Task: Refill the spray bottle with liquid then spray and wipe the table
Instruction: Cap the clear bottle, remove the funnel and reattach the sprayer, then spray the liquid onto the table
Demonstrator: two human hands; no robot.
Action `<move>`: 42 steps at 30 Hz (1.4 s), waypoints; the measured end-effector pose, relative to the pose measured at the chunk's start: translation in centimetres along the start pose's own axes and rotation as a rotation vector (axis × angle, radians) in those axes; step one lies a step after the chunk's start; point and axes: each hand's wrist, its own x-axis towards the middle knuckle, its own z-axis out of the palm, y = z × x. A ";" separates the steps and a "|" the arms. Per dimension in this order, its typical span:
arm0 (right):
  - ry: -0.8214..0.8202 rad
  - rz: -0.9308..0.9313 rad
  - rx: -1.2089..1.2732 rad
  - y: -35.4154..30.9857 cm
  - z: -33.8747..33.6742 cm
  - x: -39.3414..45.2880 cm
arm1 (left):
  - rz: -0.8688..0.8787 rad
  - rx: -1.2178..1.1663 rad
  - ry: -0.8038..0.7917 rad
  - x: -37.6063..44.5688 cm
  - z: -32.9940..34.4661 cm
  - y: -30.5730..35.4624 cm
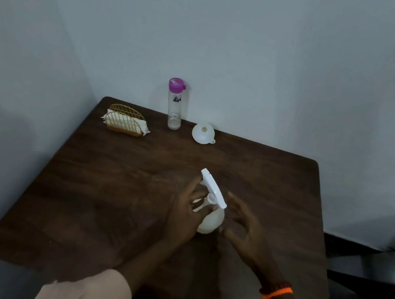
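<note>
A small white spray bottle (210,213) with a white trigger head stands near the middle of the dark wooden table (112,187). My left hand (187,212) touches its left side, fingers spread around the neck and trigger. My right hand (241,223) hovers open just right of the bottle, fingers apart, not clearly touching it. At the far edge stand a clear bottle with a purple cap (175,103) and a white funnel (203,133) lying mouth up. A gold wire holder with white napkins (126,121) sits at the far left corner.
Pale walls close in the table at the back and on the left. The table's right edge drops to a dark floor area (366,266). An orange band (276,292) circles my right wrist.
</note>
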 end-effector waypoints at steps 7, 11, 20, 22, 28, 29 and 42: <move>-0.038 -0.141 0.064 0.8 3.5 -1.9 | -0.124 -0.081 -0.148 -7.0 0.0 -0.4; -0.062 -0.116 0.069 1.1 4.9 -3.3 | -0.201 -0.102 -0.128 -8.6 -0.2 -0.3; -0.111 0.055 0.085 1.6 5.2 -2.6 | -0.176 0.142 -0.066 -9.0 -1.9 0.4; -0.125 0.078 0.052 1.4 5.0 -2.5 | -0.194 0.122 -0.101 -8.9 -2.0 0.1; -0.125 0.153 -0.020 2.7 4.9 -1.8 | -0.377 0.275 -0.136 -7.6 -4.6 -3.2; -0.106 0.200 -0.051 2.7 5.0 -1.7 | -0.423 0.328 -0.122 -7.5 -5.3 -4.2; -0.130 0.372 -0.193 2.7 2.6 -3.2 | -0.506 0.438 -0.354 -9.9 -7.7 -8.3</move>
